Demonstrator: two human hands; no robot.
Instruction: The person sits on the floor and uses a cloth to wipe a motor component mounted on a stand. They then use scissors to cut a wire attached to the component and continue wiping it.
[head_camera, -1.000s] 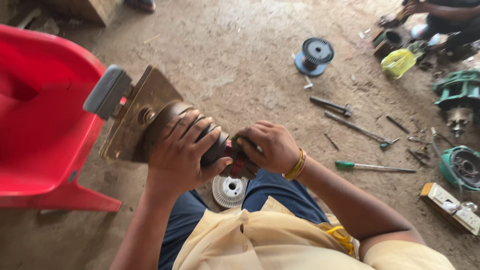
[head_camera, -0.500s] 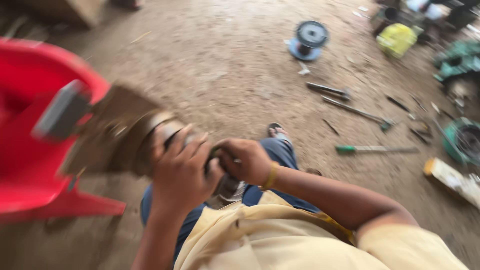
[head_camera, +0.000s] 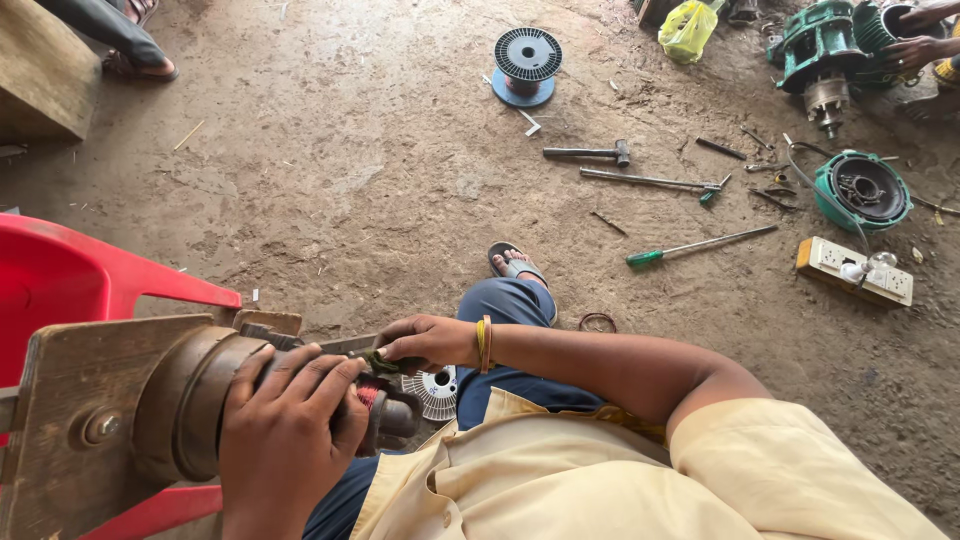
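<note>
A dirt floor (head_camera: 350, 170) carries everything. At its left edge stands a red chair (head_camera: 60, 290), and against it leans a wooden board (head_camera: 60, 400) with a round brown drum (head_camera: 185, 400) bolted to it, near the floor's lower left corner. The person sits at the bottom edge, one sandalled foot (head_camera: 515, 265) out in front. Toward the upper right corner lie green motor housings (head_camera: 860, 185), one held by another person's hand (head_camera: 910, 50), with a yellow bag (head_camera: 688, 28) beside them. A white socket strip (head_camera: 855, 270) lies at the right edge. A spool (head_camera: 527, 62) stands at the top edge; below it lie a hammer (head_camera: 590, 152), a long rod (head_camera: 650, 180) and a green-handled screwdriver (head_camera: 700, 243).

The left hand (head_camera: 285, 430) wraps round the drum's narrow end, fingers curled tight on it. The right hand (head_camera: 425, 342) pinches a small dark green piece (head_camera: 385, 362) just beyond that end, fingertips closed on it. A white toothed disc (head_camera: 435, 390) lies on the floor under the hands.
</note>
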